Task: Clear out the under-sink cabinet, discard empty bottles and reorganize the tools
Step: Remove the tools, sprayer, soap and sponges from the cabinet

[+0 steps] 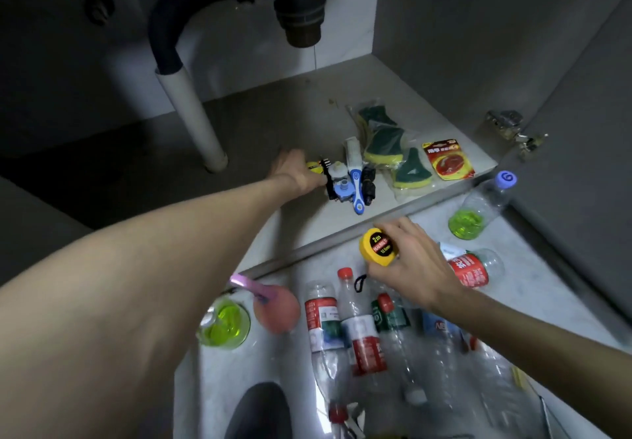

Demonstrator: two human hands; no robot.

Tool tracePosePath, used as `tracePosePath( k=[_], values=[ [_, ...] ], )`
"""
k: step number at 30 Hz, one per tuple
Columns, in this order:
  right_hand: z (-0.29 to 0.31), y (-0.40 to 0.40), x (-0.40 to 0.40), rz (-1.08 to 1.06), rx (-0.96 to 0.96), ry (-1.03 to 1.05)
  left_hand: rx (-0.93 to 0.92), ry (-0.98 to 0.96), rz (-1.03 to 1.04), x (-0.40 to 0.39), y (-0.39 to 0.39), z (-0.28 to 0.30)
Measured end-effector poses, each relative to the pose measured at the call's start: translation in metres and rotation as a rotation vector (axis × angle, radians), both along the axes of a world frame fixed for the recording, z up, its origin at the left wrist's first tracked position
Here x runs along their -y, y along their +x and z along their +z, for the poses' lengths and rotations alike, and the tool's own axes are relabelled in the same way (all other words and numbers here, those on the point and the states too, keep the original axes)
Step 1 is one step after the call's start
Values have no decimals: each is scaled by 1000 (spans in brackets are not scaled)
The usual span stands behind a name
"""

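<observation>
The left hand (pixel 295 173) reaches onto the cabinet floor (pixel 273 120), fingers curled around a small yellow object (pixel 313 167) just left of a black brush (pixel 327 178) and a blue-handled tool (pixel 356 187). Packaged sponges (pixel 383 142) and a red card pack (pixel 448 159) lie farther right. The right hand (pixel 410 264) grips a yellow tape measure (pixel 376 246) above the near floor, where empty plastic bottles (pixel 359 332) lie grouped; two bottles holding green liquid (pixel 473 212) (pixel 224 324) rest at right and left.
</observation>
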State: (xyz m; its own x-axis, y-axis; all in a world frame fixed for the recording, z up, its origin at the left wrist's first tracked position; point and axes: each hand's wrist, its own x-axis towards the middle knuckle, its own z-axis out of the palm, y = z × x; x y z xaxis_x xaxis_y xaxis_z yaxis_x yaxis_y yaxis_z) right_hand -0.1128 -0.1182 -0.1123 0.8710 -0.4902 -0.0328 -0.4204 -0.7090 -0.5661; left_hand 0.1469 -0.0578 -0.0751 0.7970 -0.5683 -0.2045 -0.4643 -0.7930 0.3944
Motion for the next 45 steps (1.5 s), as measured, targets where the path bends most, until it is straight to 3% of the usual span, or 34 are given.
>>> tracePosePath(
  k=[6, 13, 18, 29, 36, 41, 45],
  values=[
    [36, -83, 15, -88, -43, 33, -53, -14, -54, -19, -89, 41],
    [81, -174, 33, -8, -263, -34, -68, 53, -316, -49, -216, 52],
    [86, -236, 43, -88, -369, -61, -93, 69, -448, -73, -298, 37],
    [47, -330, 37, -407, -488, 118, -167, 195, -629, -77, -397, -20],
    [-12, -364, 29, -845, -502, 340, -159, 129, -748, 4, -419, -44],
    [-78, -361, 53, -1108, -490, 449, -167, 183, -842, 88, -434, -110],
    [-81, -342, 48, -1196, -378, 482, -83, 193, -856, 109, -432, -120]
  ],
)
